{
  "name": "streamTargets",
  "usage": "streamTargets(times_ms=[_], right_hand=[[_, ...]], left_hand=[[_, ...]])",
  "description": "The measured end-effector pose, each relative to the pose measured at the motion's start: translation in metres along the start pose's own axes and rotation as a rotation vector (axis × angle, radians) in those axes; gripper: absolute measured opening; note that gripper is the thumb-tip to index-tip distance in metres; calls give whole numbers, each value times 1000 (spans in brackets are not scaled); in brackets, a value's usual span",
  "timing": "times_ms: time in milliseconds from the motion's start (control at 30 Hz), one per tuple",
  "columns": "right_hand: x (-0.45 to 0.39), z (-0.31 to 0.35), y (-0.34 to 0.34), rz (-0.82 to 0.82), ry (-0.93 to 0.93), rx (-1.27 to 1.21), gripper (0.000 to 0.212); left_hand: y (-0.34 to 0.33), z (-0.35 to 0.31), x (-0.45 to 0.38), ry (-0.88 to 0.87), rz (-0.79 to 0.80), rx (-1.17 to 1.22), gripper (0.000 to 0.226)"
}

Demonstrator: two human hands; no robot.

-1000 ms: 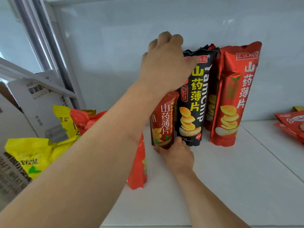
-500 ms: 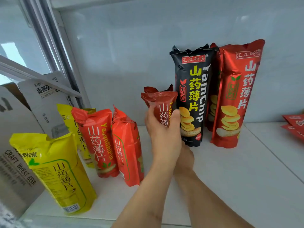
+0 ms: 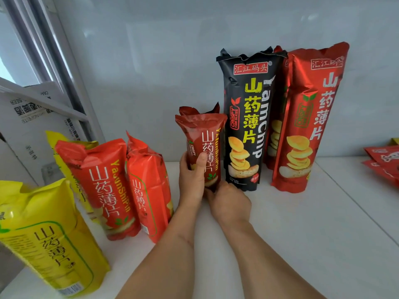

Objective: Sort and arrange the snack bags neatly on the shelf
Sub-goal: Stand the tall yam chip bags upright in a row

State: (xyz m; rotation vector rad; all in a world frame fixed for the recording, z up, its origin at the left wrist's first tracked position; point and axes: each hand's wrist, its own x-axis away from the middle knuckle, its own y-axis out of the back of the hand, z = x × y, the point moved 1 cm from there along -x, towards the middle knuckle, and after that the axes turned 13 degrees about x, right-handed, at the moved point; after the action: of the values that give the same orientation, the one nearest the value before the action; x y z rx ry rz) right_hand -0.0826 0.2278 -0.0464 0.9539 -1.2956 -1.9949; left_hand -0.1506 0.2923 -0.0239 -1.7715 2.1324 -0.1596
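Beside the black bag, both hands grip a small red bag

Your left hand grips a small dark-red foil snack bag upright on the white shelf; your right hand holds its base, just beside the tall black foil chip bag.

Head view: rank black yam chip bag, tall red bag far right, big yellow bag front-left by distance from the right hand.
1. Black yam chip bag, just behind the right hand.
2. Tall red bag, standing farther right.
3. Big yellow bag, front-left corner.
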Motion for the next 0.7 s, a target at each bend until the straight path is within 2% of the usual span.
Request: streamTargets(times_ms=[433,600,700], right_hand=[[-13,6,-2,-39,-63,58,37],[-14,5,-2,-43,-76,55,36],[-15,5,-3,-47,-79,51,38]], left_hand=[[2,13,-28,108,125,128,64],[2,16,-35,101,136,134,72],[1,16,-38,112,153,127,65]])
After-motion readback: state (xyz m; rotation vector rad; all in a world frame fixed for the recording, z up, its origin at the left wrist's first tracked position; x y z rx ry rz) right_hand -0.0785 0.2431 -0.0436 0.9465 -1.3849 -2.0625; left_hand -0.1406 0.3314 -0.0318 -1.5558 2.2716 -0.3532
